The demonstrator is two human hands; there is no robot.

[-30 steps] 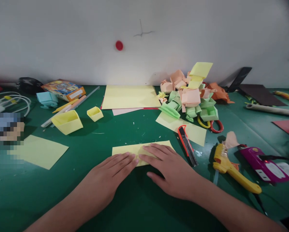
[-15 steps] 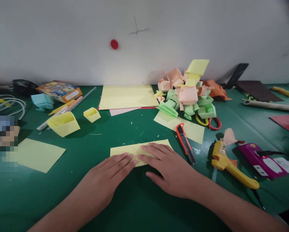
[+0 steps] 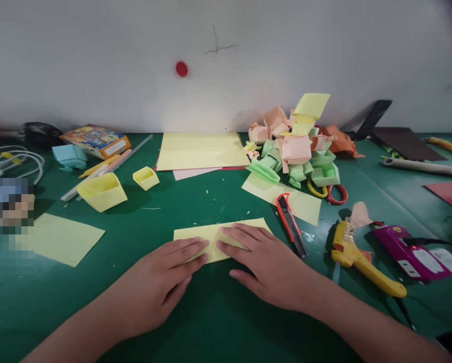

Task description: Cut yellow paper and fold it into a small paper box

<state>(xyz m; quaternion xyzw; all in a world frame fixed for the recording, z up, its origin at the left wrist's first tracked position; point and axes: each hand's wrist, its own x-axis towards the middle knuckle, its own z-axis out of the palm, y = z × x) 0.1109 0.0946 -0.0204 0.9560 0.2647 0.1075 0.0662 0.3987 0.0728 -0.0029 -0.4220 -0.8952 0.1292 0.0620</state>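
A folded strip of yellow paper (image 3: 203,233) lies on the green table in front of me. My left hand (image 3: 169,277) rests with fingers outstretched over the paper's left part, its thumb now showing below the edge. Across the right part lies my right hand (image 3: 262,267), flat, fingers spread and thumb on the table. Both hands press on the paper from above and partly cover it. Just beyond my right hand is a red and black box cutter (image 3: 291,224). It overlaps the corner of a flat yellow sheet (image 3: 305,204).
Folded paper pieces (image 3: 294,146) are heaped at the back right, by scissors (image 3: 337,194). A yellow glue gun (image 3: 365,262) and purple power strip (image 3: 413,254) lie right. Yellow paper boxes (image 3: 103,194) and a loose sheet (image 3: 69,239) are left. A yellow stack (image 3: 201,151) sits by the wall.
My left hand has slid slightly left along the paper, and its thumb has come into view. My right hand stays nearly in place. The whole view has shifted a little.
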